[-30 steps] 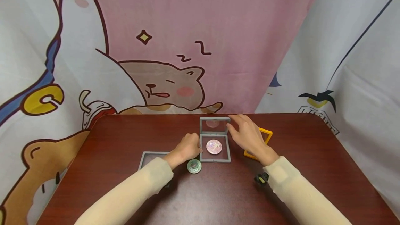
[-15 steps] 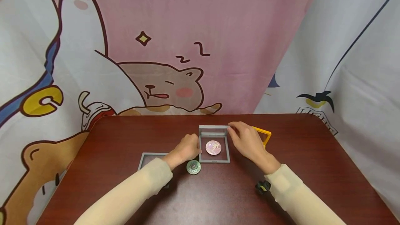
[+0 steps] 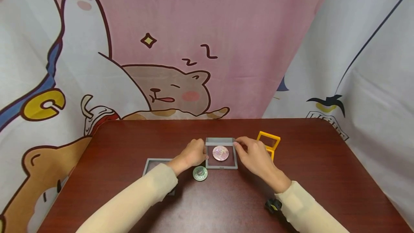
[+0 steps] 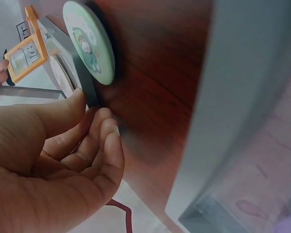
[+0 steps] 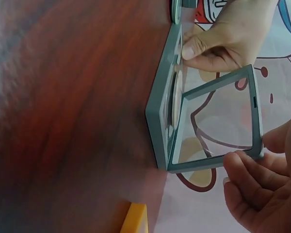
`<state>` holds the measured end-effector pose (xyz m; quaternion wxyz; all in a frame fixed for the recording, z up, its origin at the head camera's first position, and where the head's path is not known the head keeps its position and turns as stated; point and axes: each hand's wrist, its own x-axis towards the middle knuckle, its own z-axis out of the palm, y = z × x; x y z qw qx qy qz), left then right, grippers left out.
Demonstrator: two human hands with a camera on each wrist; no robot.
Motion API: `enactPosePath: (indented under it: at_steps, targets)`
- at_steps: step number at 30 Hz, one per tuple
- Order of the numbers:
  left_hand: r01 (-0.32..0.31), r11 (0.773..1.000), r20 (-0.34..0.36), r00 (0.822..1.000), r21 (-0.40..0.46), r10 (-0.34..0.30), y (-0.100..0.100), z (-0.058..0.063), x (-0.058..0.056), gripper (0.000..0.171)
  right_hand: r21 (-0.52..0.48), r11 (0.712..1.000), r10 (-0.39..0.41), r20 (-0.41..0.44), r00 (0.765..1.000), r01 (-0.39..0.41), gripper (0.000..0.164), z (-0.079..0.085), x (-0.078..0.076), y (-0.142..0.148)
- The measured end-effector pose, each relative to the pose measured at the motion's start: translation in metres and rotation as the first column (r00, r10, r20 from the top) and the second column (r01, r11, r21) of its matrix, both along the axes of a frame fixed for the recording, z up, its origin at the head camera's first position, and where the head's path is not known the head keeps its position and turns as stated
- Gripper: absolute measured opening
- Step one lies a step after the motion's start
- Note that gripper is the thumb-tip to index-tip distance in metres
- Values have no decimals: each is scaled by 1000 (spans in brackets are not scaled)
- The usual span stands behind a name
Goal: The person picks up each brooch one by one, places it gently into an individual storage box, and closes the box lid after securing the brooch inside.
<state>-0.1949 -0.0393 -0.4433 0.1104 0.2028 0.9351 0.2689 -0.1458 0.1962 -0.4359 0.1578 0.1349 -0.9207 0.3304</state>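
Note:
A grey hinged display frame (image 3: 222, 168) with clear film panels lies on the table, its lid (image 5: 255, 116) raised at an angle. On the film of its base rests a round pink badge (image 3: 220, 153). My left hand (image 3: 193, 152) pinches the base's left edge, thumb on the rim and fingers curled below. With thumb and fingertips my right hand (image 3: 255, 155) holds the lid's free corner, as the right wrist view shows. A round green badge (image 3: 200, 173) lies just outside the frame's near left corner, close to the left hand.
Another grey frame (image 3: 158, 160) lies to the left, partly hidden beneath the left forearm. Beyond the right hand stands a small yellow frame (image 3: 275, 137), propped half open. A patterned curtain (image 3: 252, 46) hangs behind the dark red table (image 3: 233, 204).
The lid of the grey frame has tipped from leaning back to standing over the base, swinging toward me. My right hand has come nearer with it; the left has stayed put.

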Motion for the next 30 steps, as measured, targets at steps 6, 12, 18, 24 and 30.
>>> enactPosePath:
  at_steps: [6, 12, 18, 24, 30]
  targets:
    - [-10, 1000, -8, 1000, -5, 10, 0, 2, 1, 39, -29, 999, -14, 61, 998, 16, 20, -3, 7, -2]
    - [27, 999, -37, 999, 25, -26, -2, 1, 0, 48, -41, 999, -30, 82, 996, 33, 14, -7, 11, -4]
    - [69, 997, -141, 988, 26, -65, -7, -46, -24, 43, -56, 998, -26, 124, 992, 33, 11, -8, 13, -5]
    - [57, 998, -99, 994, 1, -56, -7, -65, -33, 40, -27, 999, -20, 181, 983, 25, 9, -10, 16, -6]
    - [60, 998, -54, 997, -9, -60, -7, -58, -30, 42, 12, 1000, -9, 194, 981, 7, 5, -14, 18, -7]
